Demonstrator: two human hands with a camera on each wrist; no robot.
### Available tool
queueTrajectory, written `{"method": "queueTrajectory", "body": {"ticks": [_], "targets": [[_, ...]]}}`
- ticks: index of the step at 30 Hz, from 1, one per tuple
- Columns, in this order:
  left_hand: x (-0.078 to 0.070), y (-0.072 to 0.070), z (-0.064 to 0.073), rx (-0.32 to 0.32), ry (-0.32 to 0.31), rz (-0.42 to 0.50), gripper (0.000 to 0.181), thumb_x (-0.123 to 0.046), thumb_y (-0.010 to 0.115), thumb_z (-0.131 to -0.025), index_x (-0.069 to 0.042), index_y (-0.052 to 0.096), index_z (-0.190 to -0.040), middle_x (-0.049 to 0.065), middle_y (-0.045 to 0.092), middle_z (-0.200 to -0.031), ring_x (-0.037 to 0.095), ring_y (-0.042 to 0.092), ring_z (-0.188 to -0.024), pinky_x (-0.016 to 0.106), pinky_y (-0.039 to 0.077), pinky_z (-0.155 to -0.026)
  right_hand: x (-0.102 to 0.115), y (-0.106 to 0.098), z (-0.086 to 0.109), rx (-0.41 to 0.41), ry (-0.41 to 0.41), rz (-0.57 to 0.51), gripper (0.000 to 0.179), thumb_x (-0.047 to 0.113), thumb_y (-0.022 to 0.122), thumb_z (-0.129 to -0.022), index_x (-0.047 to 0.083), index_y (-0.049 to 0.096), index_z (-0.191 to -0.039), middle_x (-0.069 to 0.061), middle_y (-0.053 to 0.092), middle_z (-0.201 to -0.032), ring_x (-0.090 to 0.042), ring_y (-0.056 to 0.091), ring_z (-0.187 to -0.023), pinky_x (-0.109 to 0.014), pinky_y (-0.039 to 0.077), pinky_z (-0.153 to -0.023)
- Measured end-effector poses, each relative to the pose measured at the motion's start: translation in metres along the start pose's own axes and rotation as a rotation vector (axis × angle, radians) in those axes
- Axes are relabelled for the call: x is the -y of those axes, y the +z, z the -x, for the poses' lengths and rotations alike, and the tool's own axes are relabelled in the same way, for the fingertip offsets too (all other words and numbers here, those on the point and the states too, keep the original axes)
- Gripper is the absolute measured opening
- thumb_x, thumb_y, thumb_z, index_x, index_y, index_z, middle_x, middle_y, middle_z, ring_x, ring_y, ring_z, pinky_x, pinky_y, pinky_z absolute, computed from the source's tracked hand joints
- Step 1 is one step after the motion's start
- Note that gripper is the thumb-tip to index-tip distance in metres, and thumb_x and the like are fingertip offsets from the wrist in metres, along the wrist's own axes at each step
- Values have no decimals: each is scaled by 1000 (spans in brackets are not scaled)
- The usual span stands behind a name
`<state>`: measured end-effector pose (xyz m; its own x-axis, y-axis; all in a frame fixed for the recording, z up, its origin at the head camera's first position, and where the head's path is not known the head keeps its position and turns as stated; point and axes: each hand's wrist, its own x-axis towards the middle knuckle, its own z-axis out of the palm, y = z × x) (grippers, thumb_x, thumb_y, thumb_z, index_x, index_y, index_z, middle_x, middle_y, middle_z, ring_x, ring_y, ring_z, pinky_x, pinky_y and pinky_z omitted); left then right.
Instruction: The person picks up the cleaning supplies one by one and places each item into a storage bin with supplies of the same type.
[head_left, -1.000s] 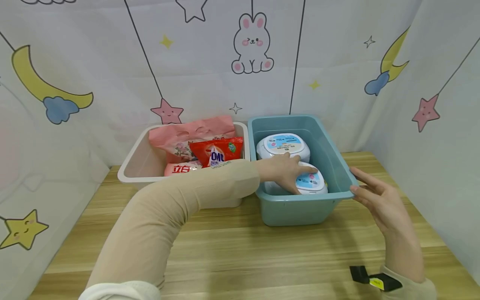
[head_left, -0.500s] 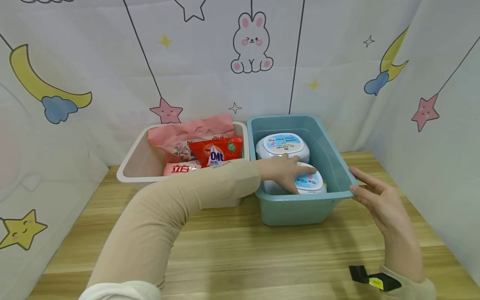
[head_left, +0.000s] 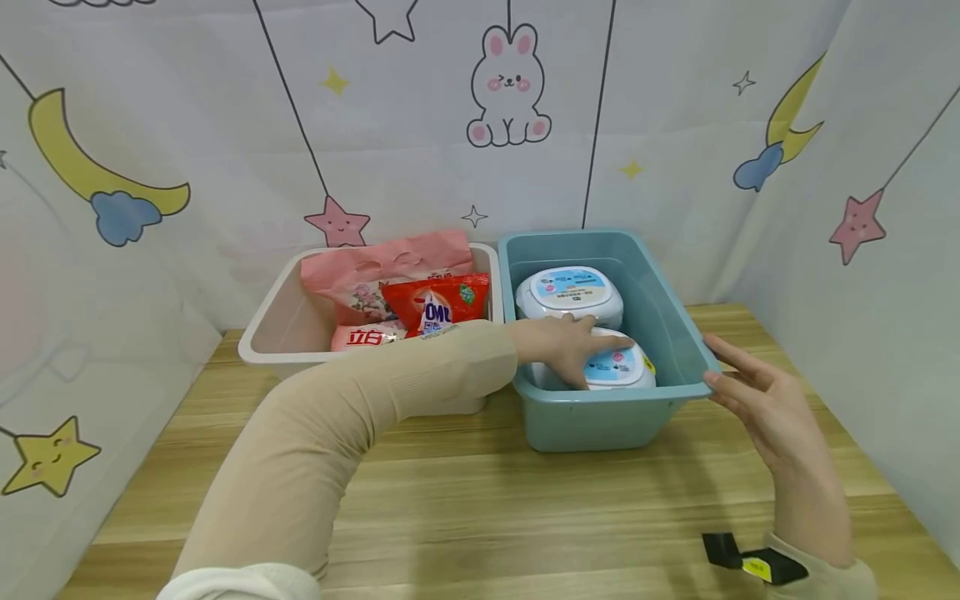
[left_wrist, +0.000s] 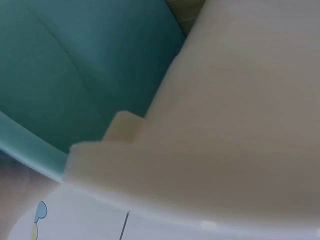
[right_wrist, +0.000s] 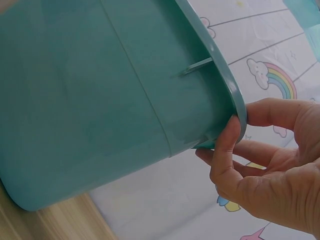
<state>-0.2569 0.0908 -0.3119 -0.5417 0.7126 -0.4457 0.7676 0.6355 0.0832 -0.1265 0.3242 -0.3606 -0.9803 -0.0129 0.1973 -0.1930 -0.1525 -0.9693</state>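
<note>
A blue-green plastic bin [head_left: 600, 423] holds two white lidded tubs. The far tub [head_left: 572, 287] has a blue printed label. On the near tub [head_left: 637, 377] is my left hand [head_left: 564, 343], its thumb bent down at the front and a finger stretched across the lid. The other fingertips are hidden. My right hand [head_left: 768, 408] pinches the bin's right front corner. In the right wrist view its thumb and fingers [right_wrist: 272, 112] sit on both sides of the rim [right_wrist: 231, 85]. A beige sleeve [left_wrist: 225, 125] fills much of the left wrist view.
Left of the blue-green bin stands a pale bin [head_left: 264, 333]. Inside it are a pink bag [head_left: 360, 283], a red detergent packet [head_left: 442, 302] and a pink-and-white pack [head_left: 363, 337]. Both bins rest on a wooden table [head_left: 465, 508], with printed cloth [head_left: 420, 150] behind and beside it.
My left hand has shifted slightly left over the near tub, so more of its label and a yellow patch on its right show. My right hand keeps its hold on the rim.
</note>
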Motion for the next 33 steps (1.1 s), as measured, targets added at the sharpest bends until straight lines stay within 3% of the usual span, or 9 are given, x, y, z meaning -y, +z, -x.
{"method": "queueTrajectory", "body": {"ticks": [11,18,26,30,33], "targets": [[6,0,1,11,38,-51,80,-47,58,-90,-43,8,-152,9,18,-159,29,26,-143,50,31,-114,-1,0,1,-7,11,-3,48,-5,55,-92,5,50,-139,1,58,-114,-5,65,-86,-16,55,-79],[4,1,7,-19,53,-73,76,-47,55,-92,-39,9,-153,10,20,-158,29,28,-142,49,31,-114,-1,-1,0,-16,11,9,47,-4,55,-93,5,50,-139,1,58,-115,-4,65,-86,-16,54,-79],[5,1,13,-32,57,-50,71,-45,53,-93,-36,16,-153,9,15,-160,30,25,-144,49,28,-117,-2,-3,-2,-23,21,45,49,-1,55,-94,5,46,-141,2,56,-117,-3,64,-87,-15,53,-78],[7,2,13,-41,66,-53,67,-46,53,-94,-35,21,-153,9,14,-162,31,21,-147,50,26,-118,-2,-6,-3,-15,17,97,46,3,54,-96,7,47,-141,8,54,-124,-2,64,-94,-15,53,-78],[8,2,14,-61,83,-83,63,-47,52,-95,-33,28,-151,7,25,-158,27,32,-141,46,33,-114,-2,-6,-2,-18,13,199,47,8,54,-97,7,45,-143,13,51,-128,0,62,-98,-15,53,-77]]}}
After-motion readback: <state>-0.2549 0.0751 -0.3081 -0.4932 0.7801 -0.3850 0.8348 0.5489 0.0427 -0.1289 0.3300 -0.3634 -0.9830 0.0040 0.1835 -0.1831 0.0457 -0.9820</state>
